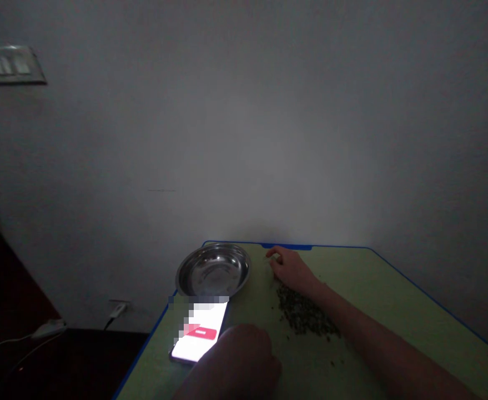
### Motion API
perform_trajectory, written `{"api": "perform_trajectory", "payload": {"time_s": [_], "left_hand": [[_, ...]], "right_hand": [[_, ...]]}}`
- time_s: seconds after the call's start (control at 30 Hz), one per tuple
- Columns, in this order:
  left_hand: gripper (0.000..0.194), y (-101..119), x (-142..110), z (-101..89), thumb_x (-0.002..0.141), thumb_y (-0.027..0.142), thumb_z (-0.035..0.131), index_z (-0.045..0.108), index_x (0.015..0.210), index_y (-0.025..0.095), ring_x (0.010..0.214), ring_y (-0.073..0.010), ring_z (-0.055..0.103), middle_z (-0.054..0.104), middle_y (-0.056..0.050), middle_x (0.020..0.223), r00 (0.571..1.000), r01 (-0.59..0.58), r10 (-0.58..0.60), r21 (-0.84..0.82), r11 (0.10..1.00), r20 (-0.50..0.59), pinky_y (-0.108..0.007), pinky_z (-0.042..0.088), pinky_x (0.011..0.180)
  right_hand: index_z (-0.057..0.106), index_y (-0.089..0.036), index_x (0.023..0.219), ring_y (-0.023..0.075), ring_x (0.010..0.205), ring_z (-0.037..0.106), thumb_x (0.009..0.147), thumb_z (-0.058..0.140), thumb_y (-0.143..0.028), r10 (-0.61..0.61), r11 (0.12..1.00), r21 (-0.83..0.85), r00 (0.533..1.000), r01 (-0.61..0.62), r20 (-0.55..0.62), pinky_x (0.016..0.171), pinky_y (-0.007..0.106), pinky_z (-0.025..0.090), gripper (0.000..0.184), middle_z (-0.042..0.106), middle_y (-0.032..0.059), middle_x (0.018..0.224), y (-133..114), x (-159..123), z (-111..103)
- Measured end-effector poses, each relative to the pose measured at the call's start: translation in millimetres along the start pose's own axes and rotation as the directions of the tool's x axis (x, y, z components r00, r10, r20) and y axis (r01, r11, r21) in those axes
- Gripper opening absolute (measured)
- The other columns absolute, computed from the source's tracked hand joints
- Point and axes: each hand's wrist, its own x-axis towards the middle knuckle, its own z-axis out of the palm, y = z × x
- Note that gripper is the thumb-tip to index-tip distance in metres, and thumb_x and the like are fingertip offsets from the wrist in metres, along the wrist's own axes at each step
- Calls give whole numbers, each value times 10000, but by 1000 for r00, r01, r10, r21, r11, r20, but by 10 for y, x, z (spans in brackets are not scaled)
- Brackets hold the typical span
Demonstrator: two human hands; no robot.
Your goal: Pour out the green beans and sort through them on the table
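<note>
Green table (393,300) is holding a steel bowl (194,272), phone (202,333) and dark bits (304,316), perhaps spaced for easy reach. Right hand (289,269) is sitting curled just beyond the bits, apart from the left hand (247,353); whether either is gripping anything, I cannot tell.

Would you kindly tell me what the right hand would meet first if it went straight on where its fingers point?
Probably the metal bowl, as the right hand points left toward its rim; depth is uncertain.
</note>
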Motion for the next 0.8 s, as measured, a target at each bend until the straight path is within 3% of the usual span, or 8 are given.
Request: {"api": "perform_trajectory", "payload": {"time_s": [0.13,0.23,0.37,0.53,0.7,0.8], "left_hand": [[437,13,8,-18,791,294,396,725,964,64,817,-315,688,703,-233,921,994,106,-107,48,993,20,-378,533,638],[433,30,7,-25,781,297,405,721,979,77,841,-335,686,704,-222,949,993,121,-121,14,993,8,-408,543,652],[439,55,-14,-43,791,292,397,726,960,54,864,-348,682,700,-246,942,995,97,-98,47,994,24,-431,542,695],[461,45,-21,-46,790,297,394,715,1000,41,833,-351,686,696,-257,939,996,87,-88,30,996,34,-424,543,656],[443,66,-33,-74,798,290,395,725,973,52,845,-339,684,695,-253,956,995,82,-84,43,996,46,-409,536,666],[425,83,-53,-95,799,270,399,722,982,63,846,-314,686,698,-242,957,992,114,-116,37,993,45,-375,528,661]], "right_hand": [[583,-156,1119,174,864,623,903,534,-306,48,999,0,999,-48,14,753,367,514,268,646,64,1034,11,198,227],[558,-178,1178,206,974,601,894,556,-342,109,994,-24,994,-109,15,809,427,514,328,584,81,1187,133,206,259],[558,-178,1178,201,959,607,896,553,-338,172,983,-70,985,-171,19,798,416,518,324,593,80,1171,339,115,96],[487,-135,1252,119,615,627,947,460,-283,169,979,-124,984,-161,54,630,301,535,340,682,33,839,443,171,-223],[568,-184,1163,198,962,603,900,547,-340,102,956,-280,994,-88,35,802,412,517,307,590,79,1177,514,394,-405],[561,-195,1180,205,991,593,901,544,-332,81,928,-368,996,-59,45,825,422,508,312,576,84,1209,593,437,-365]]}}
